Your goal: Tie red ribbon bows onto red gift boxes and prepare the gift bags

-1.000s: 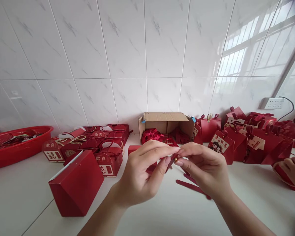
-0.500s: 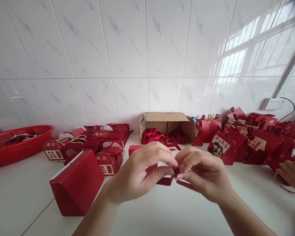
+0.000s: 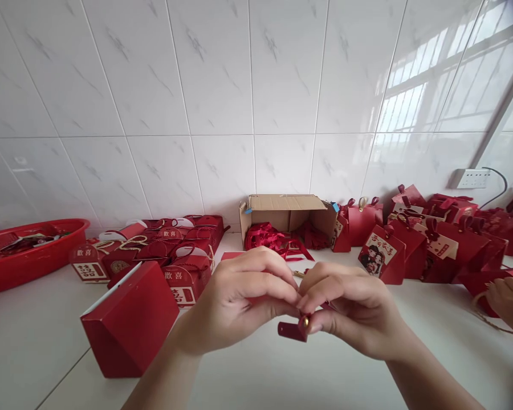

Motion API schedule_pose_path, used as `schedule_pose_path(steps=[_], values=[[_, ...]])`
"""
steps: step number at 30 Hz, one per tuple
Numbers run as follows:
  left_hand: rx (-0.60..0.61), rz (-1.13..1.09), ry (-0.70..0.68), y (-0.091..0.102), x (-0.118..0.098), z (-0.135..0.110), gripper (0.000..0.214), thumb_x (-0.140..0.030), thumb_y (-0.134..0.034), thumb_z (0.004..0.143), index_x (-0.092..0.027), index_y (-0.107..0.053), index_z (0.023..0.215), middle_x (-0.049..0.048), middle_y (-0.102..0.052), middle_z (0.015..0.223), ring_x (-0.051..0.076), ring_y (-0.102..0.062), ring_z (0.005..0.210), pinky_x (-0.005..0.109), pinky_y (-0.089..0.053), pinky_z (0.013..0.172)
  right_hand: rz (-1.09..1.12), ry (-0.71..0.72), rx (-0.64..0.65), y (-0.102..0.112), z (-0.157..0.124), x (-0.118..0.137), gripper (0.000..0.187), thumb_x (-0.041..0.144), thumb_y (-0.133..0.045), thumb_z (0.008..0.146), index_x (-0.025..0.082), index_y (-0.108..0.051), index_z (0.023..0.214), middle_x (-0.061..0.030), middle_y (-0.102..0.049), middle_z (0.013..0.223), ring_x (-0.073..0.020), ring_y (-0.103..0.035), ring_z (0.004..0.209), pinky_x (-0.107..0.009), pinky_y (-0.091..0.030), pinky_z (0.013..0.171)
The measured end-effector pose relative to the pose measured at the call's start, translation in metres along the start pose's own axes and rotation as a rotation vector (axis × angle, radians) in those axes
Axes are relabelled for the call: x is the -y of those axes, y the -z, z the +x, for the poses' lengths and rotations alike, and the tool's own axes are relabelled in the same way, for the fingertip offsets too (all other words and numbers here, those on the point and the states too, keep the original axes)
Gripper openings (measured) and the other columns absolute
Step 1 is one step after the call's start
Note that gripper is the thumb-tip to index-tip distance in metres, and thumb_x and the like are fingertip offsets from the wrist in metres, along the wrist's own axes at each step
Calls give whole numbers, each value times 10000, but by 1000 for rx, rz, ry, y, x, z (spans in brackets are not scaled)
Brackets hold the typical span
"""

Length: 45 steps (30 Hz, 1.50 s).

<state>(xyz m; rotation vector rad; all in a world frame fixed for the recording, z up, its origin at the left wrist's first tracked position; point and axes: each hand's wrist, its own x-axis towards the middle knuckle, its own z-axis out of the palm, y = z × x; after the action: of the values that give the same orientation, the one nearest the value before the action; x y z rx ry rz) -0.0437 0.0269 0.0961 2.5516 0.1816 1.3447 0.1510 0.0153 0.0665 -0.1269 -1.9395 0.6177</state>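
Above the white table, my two hands meet fingertip to fingertip around a short dark red strap (image 3: 291,331) with a small gold stud (image 3: 305,322). My right hand (image 3: 353,307) pinches the strap close to the stud between thumb and fingers. Pressed in from the other side, my left hand (image 3: 250,302) has its fingertips closed on the strap too, partly hidden. One strap end with a small hole hangs free below. To the left stands a plain red gift box (image 3: 132,322) with a slanted front. Another red box (image 3: 231,255) is mostly hidden behind my left hand.
A cardboard box (image 3: 286,203) with red ribbons lies against the tiled wall. Red candy boxes (image 3: 183,279) and a red plastic basin (image 3: 38,262) are on the left. Several red gift bags (image 3: 414,250) stand right, where another person's hand (image 3: 508,302) holds a cord.
My fingers have turned the strap, so the gold stud and a holed end now show below my fingertips. The view has shifted slightly; the other person's hand has moved a little.
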Motion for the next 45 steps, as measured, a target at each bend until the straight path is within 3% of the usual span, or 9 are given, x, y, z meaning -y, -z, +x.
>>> schedule_pose_path(steps=[8,16,20,23,28,31,36,41,45], values=[[-145,197,-135,-9,0,-3,143,-37,-691,767,-139,-673,866,37,-650,780,154,-599,797,303,-524,743,-80,83,-58,1,3,0,93,83,-617,840,174,-635,847,-19,-636,731,-107,-606,683,-223,-526,617],[-279,495,-51,-23,-5,-3,178,-42,-657,775,-203,-635,848,4,-640,762,166,-601,769,315,-461,715,-349,142,-223,2,-2,-3,233,-3,-587,799,207,-646,880,-43,-623,807,-147,-618,730,-274,-532,594],[-163,432,-13,-16,-2,-4,151,-99,-636,815,-219,-624,906,13,-652,841,174,-608,853,316,-474,794,-263,60,-209,3,-1,-6,242,42,-621,810,221,-658,968,-41,-647,807,-149,-621,731,-279,-552,619],[-96,438,235,3,10,-8,320,-245,-609,860,-265,-554,1175,48,-639,1077,206,-582,1025,342,-473,887,-222,31,-202,6,-1,-8,224,51,-625,814,218,-684,951,-41,-636,822,-135,-629,719,-253,-564,594],[4,556,923,45,56,-34,741,-560,-635,760,-324,-349,1400,117,-518,1306,328,-545,1120,414,-507,801,-202,50,-247,12,1,-4,194,50,-633,804,216,-703,875,-41,-667,812,-153,-644,761,-268,-576,620],[74,386,1060,56,85,-52,929,-538,-747,647,-306,-304,1430,119,-550,1264,341,-536,1143,447,-482,884,-132,9,-251,14,1,-1,195,47,-637,799,217,-708,861,-39,-685,807,-150,-647,746,-256,-570,595],[-123,-3,1004,45,99,-51,734,-413,-722,719,-283,-381,1356,52,-624,1012,247,-634,936,371,-550,761,-35,-98,-242,11,-2,-6,165,99,-683,789,245,-722,857,-30,-693,821,-149,-648,773,-276,-568,673],[-414,-64,801,16,64,-19,752,-334,-751,714,-284,-388,1371,28,-652,932,193,-645,842,292,-565,680,-119,-241,-383,4,-2,-23,61,224,-743,758,282,-729,771,-46,-672,1066,-229,-358,1348,-410,-433,1043],[-551,-38,525,-14,32,-6,485,-256,-762,717,-237,-585,1167,12,-642,857,143,-638,769,236,-553,682,-47,-260,-426,-4,-1,-25,32,244,-741,763,273,-726,765,-41,-578,1269,-254,-263,1399,-444,-412,1058]])
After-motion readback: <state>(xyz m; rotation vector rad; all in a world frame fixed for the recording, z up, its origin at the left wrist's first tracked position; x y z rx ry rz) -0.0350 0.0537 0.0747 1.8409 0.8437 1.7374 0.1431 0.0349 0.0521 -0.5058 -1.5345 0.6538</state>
